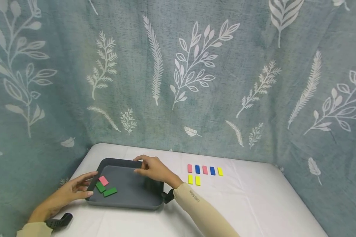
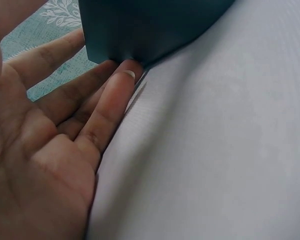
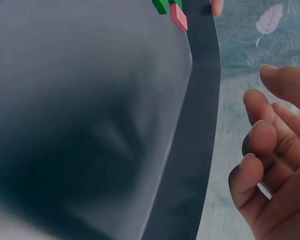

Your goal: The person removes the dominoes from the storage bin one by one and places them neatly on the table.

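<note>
A dark grey tray (image 1: pixel 130 187) lies on the white table. In its left part are a pink block (image 1: pixel 103 180), a green block (image 1: pixel 100 187) and a second green block (image 1: pixel 110 192). My left hand (image 1: pixel 66 194) is at the tray's left wall; in the left wrist view its fairly straight fingertips (image 2: pixel 121 82) touch the outside low down. My right hand (image 1: pixel 152 168) is over the tray's far right part, near the far rim. Its fingers (image 3: pixel 260 137) are loosely bent with nothing between them.
Right of the tray, small blocks lie in two rows on the table: pink (image 1: pixel 190 168), blue (image 1: pixel 197 169) and yellow (image 1: pixel 220 171) in the back row, two yellow ones (image 1: pixel 190 179) in front. A leaf-patterned curtain (image 1: pixel 178 82) stands behind and at both sides.
</note>
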Action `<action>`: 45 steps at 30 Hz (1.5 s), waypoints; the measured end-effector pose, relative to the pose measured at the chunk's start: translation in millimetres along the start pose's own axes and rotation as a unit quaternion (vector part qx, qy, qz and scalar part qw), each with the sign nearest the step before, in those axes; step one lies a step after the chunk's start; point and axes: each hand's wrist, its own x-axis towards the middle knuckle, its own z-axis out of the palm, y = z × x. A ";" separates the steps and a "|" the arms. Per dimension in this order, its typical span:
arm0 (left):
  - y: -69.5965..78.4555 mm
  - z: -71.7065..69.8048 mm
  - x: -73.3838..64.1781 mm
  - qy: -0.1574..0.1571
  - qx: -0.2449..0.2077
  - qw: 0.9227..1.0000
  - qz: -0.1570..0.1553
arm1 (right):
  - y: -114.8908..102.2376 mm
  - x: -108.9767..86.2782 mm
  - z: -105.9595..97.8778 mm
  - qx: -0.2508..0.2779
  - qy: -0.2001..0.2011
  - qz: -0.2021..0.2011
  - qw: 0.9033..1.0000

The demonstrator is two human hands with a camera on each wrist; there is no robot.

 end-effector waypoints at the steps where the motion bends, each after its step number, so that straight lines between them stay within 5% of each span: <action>1: -0.4 -0.3 0.2 0.002 0.001 1.000 -0.003 | -2.0 2.3 1.9 0.002 -0.003 0.000 1.000; 28: -2.1 -0.8 1.5 0.011 0.003 1.000 -0.016 | -5.8 46.6 49.7 -0.028 -0.055 -0.012 0.998; 45: 1.3 -1.7 0.9 0.012 -0.001 1.000 -0.007 | -7.9 62.5 75.5 -0.018 -0.154 -0.029 0.988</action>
